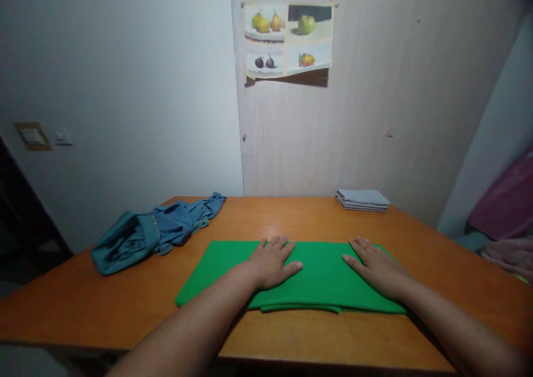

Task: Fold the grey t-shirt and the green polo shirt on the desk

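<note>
A green cloth (318,280), folded into a wide flat rectangle, lies near the front of the wooden table. On its left half rests my left hand (271,263), palm down with the fingers spread. My right hand (377,266) presses flat near the cloth's right edge, its thumb and fingers apart. Along the front edge, a short layer of the cloth sticks out slightly below the rest. Whether the green cloth is a garment or a plain sheet, I cannot tell.
A crumpled blue garment (166,227) lies at the table's left side. Folded grey-white cloth (362,198) with a checked lower layer sits at the back right corner. The orange-brown table (275,219) meets a wall bearing a fruit picture (288,41). Pink fabric (506,196) shows at far right.
</note>
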`<state>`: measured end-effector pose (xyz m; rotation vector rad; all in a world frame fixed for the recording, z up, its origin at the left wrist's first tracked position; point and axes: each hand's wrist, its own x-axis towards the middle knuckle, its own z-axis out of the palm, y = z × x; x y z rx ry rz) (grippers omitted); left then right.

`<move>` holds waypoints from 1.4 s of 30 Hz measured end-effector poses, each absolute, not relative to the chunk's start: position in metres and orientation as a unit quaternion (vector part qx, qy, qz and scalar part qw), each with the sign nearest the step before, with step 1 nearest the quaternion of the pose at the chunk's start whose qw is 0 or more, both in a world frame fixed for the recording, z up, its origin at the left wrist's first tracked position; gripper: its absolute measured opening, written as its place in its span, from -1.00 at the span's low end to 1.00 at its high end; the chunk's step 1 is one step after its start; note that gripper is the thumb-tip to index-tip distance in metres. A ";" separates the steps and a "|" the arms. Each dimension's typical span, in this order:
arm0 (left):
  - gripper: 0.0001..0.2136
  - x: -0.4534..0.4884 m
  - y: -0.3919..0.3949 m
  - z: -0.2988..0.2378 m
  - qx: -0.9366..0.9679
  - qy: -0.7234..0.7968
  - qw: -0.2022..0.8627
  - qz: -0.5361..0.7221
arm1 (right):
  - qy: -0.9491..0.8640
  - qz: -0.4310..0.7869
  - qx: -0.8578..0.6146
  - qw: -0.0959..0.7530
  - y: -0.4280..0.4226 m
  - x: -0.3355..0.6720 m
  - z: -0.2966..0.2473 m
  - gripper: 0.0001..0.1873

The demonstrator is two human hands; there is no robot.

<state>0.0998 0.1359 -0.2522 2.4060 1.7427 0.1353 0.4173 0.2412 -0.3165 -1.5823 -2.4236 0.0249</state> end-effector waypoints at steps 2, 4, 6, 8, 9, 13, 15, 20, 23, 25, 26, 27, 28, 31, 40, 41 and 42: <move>-0.22 0.074 0.125 -0.253 0.789 0.607 0.078 0.047 | -0.832 0.004 -0.541 0.123 0.242 0.417 -0.317 -0.06; -0.26 0.045 0.114 -0.255 0.773 0.629 0.068 0.045 | -0.835 0.004 -0.537 0.118 0.243 0.418 -0.317 -0.06; -0.27 0.017 0.104 -0.258 0.750 0.658 0.054 0.046 | -0.838 0.003 -0.534 0.112 0.244 0.419 -0.317 -0.06; -0.27 -0.007 0.097 -0.260 0.725 0.686 0.046 0.049 | -0.840 0.002 -0.532 0.107 0.245 0.420 -0.317 -0.06; -0.28 -0.016 0.094 -0.261 0.717 0.694 0.046 0.050 | -0.840 0.002 -0.533 0.106 0.245 0.420 -0.317 -0.06; -0.30 -0.037 0.090 -0.261 0.688 0.720 0.063 0.057 | -0.840 0.003 -0.533 0.105 0.244 0.421 -0.316 -0.06; -0.31 -0.042 0.091 -0.261 0.678 0.729 0.074 0.060 | -0.840 0.004 -0.532 0.104 0.243 0.421 -0.315 -0.06; -0.34 -0.060 0.096 -0.263 0.635 0.764 0.073 0.084 | -0.840 0.002 -0.532 0.109 0.242 0.420 -0.315 -0.07; -0.43 -0.075 0.099 -0.260 0.614 0.760 0.072 0.199 | -0.840 -0.005 -0.530 0.111 0.245 0.422 -0.320 -0.07; -0.54 -0.085 0.100 -0.255 0.596 0.755 0.069 0.265 | -0.842 -0.009 -0.527 0.114 0.248 0.424 -0.324 -0.08; -0.58 -0.089 0.101 -0.254 0.583 0.759 0.065 0.283 | -0.843 -0.011 -0.525 0.116 0.250 0.425 -0.326 -0.08; -0.61 -0.094 0.101 -0.252 0.567 0.766 0.062 0.295 | -0.844 -0.012 -0.523 0.119 0.252 0.426 -0.328 -0.08; -0.63 -0.097 0.101 -0.252 0.549 0.775 0.063 0.308 | -0.845 -0.012 -0.521 0.121 0.253 0.427 -0.330 -0.07; -0.65 -0.104 0.098 -0.256 0.503 0.793 0.102 0.329 | -0.845 -0.014 -0.519 0.125 0.258 0.430 -0.336 -0.05; -0.52 -0.091 0.086 -0.260 0.487 0.778 0.239 0.315 | -0.847 -0.016 -0.516 0.126 0.266 0.434 -0.343 -0.04; -0.51 -0.090 0.084 -0.258 0.488 0.779 0.240 0.312 | -0.848 -0.016 -0.516 0.125 0.267 0.434 -0.343 -0.04; -0.50 -0.090 0.082 -0.257 0.489 0.780 0.240 0.308 | -0.848 -0.016 -0.516 0.124 0.267 0.434 -0.343 -0.04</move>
